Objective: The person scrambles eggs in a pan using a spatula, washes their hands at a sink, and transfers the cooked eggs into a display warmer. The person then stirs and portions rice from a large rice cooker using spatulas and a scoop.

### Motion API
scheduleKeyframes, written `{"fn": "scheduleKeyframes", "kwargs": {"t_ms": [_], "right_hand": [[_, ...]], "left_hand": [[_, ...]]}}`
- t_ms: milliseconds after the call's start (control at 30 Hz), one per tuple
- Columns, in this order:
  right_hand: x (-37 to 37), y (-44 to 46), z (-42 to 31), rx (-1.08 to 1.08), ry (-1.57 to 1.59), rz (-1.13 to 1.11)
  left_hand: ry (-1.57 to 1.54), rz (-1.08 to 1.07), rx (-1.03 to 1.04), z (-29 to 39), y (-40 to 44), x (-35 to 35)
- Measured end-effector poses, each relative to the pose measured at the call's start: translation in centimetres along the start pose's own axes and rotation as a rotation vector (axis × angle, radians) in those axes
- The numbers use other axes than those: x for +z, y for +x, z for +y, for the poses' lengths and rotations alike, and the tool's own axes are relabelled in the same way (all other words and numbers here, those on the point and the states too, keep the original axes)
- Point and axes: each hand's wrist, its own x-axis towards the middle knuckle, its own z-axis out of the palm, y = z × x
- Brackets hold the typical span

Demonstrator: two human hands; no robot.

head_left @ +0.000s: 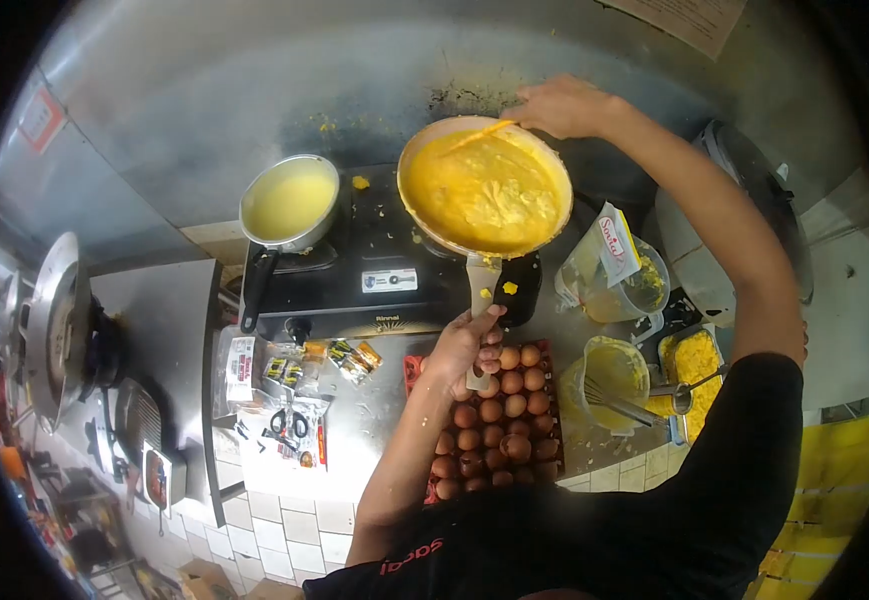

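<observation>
Above the right side of the black Rinnai stove [324,295] sat the round frying pan [403,187], though whether its base met the burner could not be told; loaded nearly to the rim, it looked likely to handle heavy and front-weighted, with a hot bowl best left untouched. The egg mixture [494,205] inside seemed soft, loose and slippery, apt to slop if the pan tipped. The safe hold was the long pale handle [477,275], stiff and flat, and the left hand [467,345] was wrapped around it, fingers curled closed. The right hand [559,108], at the far rim, was closed on a slim orange-yellow utensil [481,135], light by its look, whose other end dipped into the egg. As for materials, the stove top was smooth and glossy, the red egg tray [412,372] square and moulded, the saucepan [306,242] shiny metal around a smooth pale-yellow liquid [284,200], the mixture lumpy with folded curds to one side, and the brown eggs [491,411] rounded, thin-shelled and surely fragile
</observation>
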Motion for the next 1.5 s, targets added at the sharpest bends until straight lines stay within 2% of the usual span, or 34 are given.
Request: {"fn": "scheduleKeyframes", "kwargs": {"t_ms": [133,267,367,433,633,867,967,1067,1167,1267,1500], "right_hand": [[4.1,2.2,1.9,0.068,-0.068,0.024],[6.5,0.3,3.9,0.262,-0.107,-0.188],[5.3,-4.2,2.7,0.346,-0.094,-0.363],[4.5,-6.7,1.5,0.348,-0.012,-0.452],[1.8,-8.8,-3.5,0.137,0.335,-0.622],[-1.2,-4.6,-8.4,0.099,0.534,-0.683],[-0.6,-2.1,-9.0,0.177,0.569,-0.741],[-3.6,0.2,-10.4,0.302,0.662,-0.773],[-3.4,2.4,-10.3,0.354,0.851,-0.685],[-4.1,5.7,-10.0,0.460,0.911,-0.751],[-2.5,9.5,-8.4,0.676,1.161,-0.551]], "left_hand": [[-0.008,0.000,0.010,-0.4,0.0,-0.1],[0.028,0.033,0.051,-0.4,0.0,0.2],[0.040,0.066,0.095,-0.7,0.0,0.4],[0.034,0.074,0.113,-0.9,0.1,0.8],[0.018,0.050,0.136,-1.0,0.2,0.6],[0.020,0.056,0.109,-0.4,-0.4,1.0],[0.028,0.047,0.084,-0.3,-0.4,0.9],[0.070,0.047,0.054,-0.1,-0.3,0.7],[0.103,0.056,0.041,0.1,-0.3,0.8],[0.125,0.044,0.031,0.1,-0.2,0.7],[0.127,0.039,0.031,0.0,-0.1,0.7]]}}
